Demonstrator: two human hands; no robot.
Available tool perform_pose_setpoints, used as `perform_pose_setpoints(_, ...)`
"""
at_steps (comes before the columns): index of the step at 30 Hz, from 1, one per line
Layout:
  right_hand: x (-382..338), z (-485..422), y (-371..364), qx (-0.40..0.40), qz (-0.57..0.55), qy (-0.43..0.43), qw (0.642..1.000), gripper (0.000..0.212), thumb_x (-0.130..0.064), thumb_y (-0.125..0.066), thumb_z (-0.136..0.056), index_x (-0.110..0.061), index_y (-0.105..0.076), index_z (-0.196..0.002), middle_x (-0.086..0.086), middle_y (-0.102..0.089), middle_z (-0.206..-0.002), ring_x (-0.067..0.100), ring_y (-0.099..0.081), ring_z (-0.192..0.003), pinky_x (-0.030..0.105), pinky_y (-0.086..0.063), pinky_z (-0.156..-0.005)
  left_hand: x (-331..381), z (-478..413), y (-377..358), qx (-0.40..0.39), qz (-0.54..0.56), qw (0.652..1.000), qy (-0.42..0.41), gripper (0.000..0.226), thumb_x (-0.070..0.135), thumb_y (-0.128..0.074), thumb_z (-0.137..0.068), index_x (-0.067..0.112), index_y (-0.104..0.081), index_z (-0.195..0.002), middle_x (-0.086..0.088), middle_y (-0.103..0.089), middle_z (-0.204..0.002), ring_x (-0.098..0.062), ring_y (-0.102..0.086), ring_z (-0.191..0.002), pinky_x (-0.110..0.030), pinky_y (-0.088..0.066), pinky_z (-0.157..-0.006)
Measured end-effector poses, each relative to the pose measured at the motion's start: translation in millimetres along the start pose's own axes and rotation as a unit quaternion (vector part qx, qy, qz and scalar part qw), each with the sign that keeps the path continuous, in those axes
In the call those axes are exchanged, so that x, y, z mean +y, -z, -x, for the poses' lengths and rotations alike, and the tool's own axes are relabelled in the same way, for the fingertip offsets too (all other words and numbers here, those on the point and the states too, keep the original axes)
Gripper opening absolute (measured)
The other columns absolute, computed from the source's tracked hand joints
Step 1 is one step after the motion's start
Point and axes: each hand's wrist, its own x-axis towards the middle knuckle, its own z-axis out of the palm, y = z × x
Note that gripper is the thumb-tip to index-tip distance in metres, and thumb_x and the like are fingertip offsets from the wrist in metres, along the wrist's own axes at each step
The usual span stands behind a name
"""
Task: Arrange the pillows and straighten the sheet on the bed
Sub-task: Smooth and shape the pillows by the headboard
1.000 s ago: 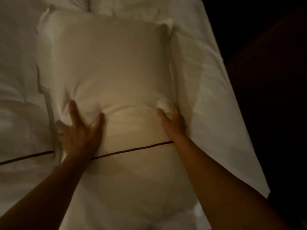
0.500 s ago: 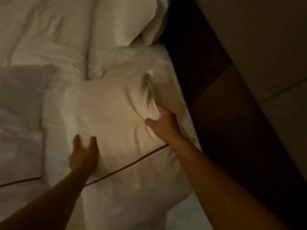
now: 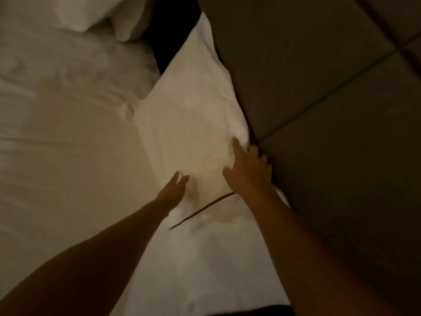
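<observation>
A white pillow [image 3: 193, 115] with a thin dark stripe [image 3: 202, 210] lies along the bed's right side, its long edge against the padded headboard [image 3: 319, 87]. My right hand [image 3: 248, 169] lies flat on the pillow next to the headboard, fingers spread. My left hand [image 3: 175, 190] rests against the pillow's near left part with fingers extended; it is blurred. Neither hand grips the fabric. The white sheet [image 3: 68, 137] spreads to the left, wrinkled toward the top.
More white pillows [image 3: 95, 12] are bunched at the top left. A dark gap [image 3: 168, 37] opens between them and the headboard. The headboard's grey panels fill the right side. A dark strip [image 3: 257, 311] shows at the bottom edge.
The pillow has been swung and pushed right, up against the headboard. Both hands have loosened from gripping it to lying on it. The view has turned toward the headboard.
</observation>
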Motion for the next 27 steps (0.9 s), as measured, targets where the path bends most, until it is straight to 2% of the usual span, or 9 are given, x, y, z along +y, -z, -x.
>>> perform_pose_setpoints(3, 2.9, 7.5, -39.9, -0.014, -0.047, -0.002, 0.999, 0.080, -0.042, -0.055, -0.090, -0.043, -0.001, -0.150, 0.014, -0.025, -0.152, 0.039, -0.034, -0.129, 0.053, -0.037, -0.101, -5.8, 5.4, -19.5, -0.025, 0.020, 0.999, 0.017, 0.066, 0.069, -0.041, -0.085, 0.050, -0.016, -0.143, -0.003, -0.027, -0.153, -0.041, -0.037, -0.128, -0.059, -0.042, -0.089)
perform_pose_setpoints(6, -4.9, 3.5, -38.3, -0.002, -0.047, -0.020, 0.999, 0.085, -0.042, -0.058, -0.086, -0.041, -0.002, -0.150, 0.015, -0.021, -0.153, 0.040, -0.032, -0.129, 0.053, -0.035, -0.102, -1.4, 10.1, -16.8, 0.002, -0.037, 0.998, -0.045, 0.063, 0.064, -0.041, -0.088, 0.043, -0.022, -0.144, -0.004, -0.034, -0.150, -0.035, -0.040, -0.128, -0.049, -0.047, -0.087)
perform_pose_setpoints(9, -19.1, 6.0, -17.2, 0.049, 0.005, -0.026, 0.998, 0.083, -0.042, -0.061, -0.083, -0.030, -0.013, -0.151, 0.016, -0.019, -0.153, 0.039, -0.031, -0.128, 0.051, -0.033, -0.103, 5.0, 19.0, 8.6, 0.059, -0.161, 0.975, -0.143, 0.054, 0.054, -0.043, -0.092, 0.032, -0.037, -0.141, -0.006, -0.051, -0.137, -0.027, -0.047, -0.123, -0.037, -0.039, -0.099)
perform_pose_setpoints(11, -44.8, 18.3, -5.7, 0.097, -0.001, 0.004, 0.995, 0.072, -0.038, -0.059, -0.085, -0.023, -0.028, -0.148, 0.015, -0.025, -0.152, 0.037, -0.034, -0.125, 0.048, -0.035, -0.101, 6.2, 30.4, 38.5, 0.097, -0.219, 0.956, -0.169, 0.046, 0.049, -0.047, -0.092, 0.028, -0.048, -0.133, -0.006, -0.060, -0.126, -0.023, -0.053, -0.116, -0.033, -0.040, -0.094)
perform_pose_setpoints(13, -84.4, 36.6, -3.5, 0.100, -0.045, 0.055, 0.992, 0.054, -0.033, -0.056, -0.086, -0.019, -0.044, -0.137, 0.013, -0.040, -0.142, 0.032, -0.041, -0.117, 0.043, -0.040, -0.093, 2.3, 50.7, 78.2, 0.135, -0.282, 0.935, -0.167, 0.041, 0.047, -0.051, -0.090, 0.027, -0.054, -0.125, -0.005, -0.062, -0.117, -0.022, -0.056, -0.108, -0.034, -0.045, -0.089)
perform_pose_setpoints(16, -168.3, 75.3, -14.4, -0.031, -0.138, 0.125, 0.982, 0.041, -0.034, -0.053, -0.090, -0.016, -0.054, -0.127, 0.010, -0.058, -0.125, 0.030, -0.055, -0.111, 0.037, -0.048, -0.084, -17.4, 97.2, 166.1, 0.198, -0.371, 0.896, -0.139, 0.036, 0.045, -0.050, -0.088, 0.026, -0.054, -0.119, -0.003, -0.058, -0.113, -0.022, -0.056, -0.102, -0.036, -0.048, -0.085)
perform_pose_setpoints(21, -356.8, 173.4, -22.0, -0.201, -0.203, 0.231, 0.930, 0.048, -0.043, -0.055, -0.090, -0.020, -0.055, -0.131, 0.009, -0.063, -0.124, 0.028, -0.061, -0.109, 0.032, -0.050, -0.086, -73.7, 210.5, 384.0, 0.330, -0.459, 0.825, -0.024, 0.034, 0.038, -0.047, -0.087, 0.020, -0.053, -0.116, -0.009, -0.057, -0.115, -0.030, -0.053, -0.104, -0.040, -0.047, -0.083)
perform_pose_setpoints(24, -459.8, 229.9, -18.9, -0.261, -0.266, 0.262, 0.890, 0.054, -0.045, -0.056, -0.089, -0.021, -0.051, -0.136, 0.009, -0.063, -0.126, 0.027, -0.060, -0.112, 0.031, -0.049, -0.090, -118.6, 284.3, 506.5, 0.415, -0.452, 0.787, 0.068, 0.037, 0.042, -0.048, -0.086, 0.023, -0.051, -0.117, -0.011, -0.053, -0.119, -0.034, -0.048, -0.108, -0.041, -0.042, -0.083)
perform_pose_setpoints(27, -547.1, 272.0, -25.7, -0.296, -0.326, 0.286, 0.851, 0.062, -0.046, -0.057, -0.086, -0.023, -0.045, -0.142, 0.008, -0.063, -0.126, 0.026, -0.060, -0.112, 0.029, -0.049, -0.091, -176.2, 340.7, 594.6, 0.484, -0.385, 0.773, 0.138, 0.050, 0.055, -0.052, -0.080, 0.028, -0.046, -0.122, -0.011, -0.046, -0.126, -0.037, -0.041, -0.112, -0.047, -0.044, -0.084)
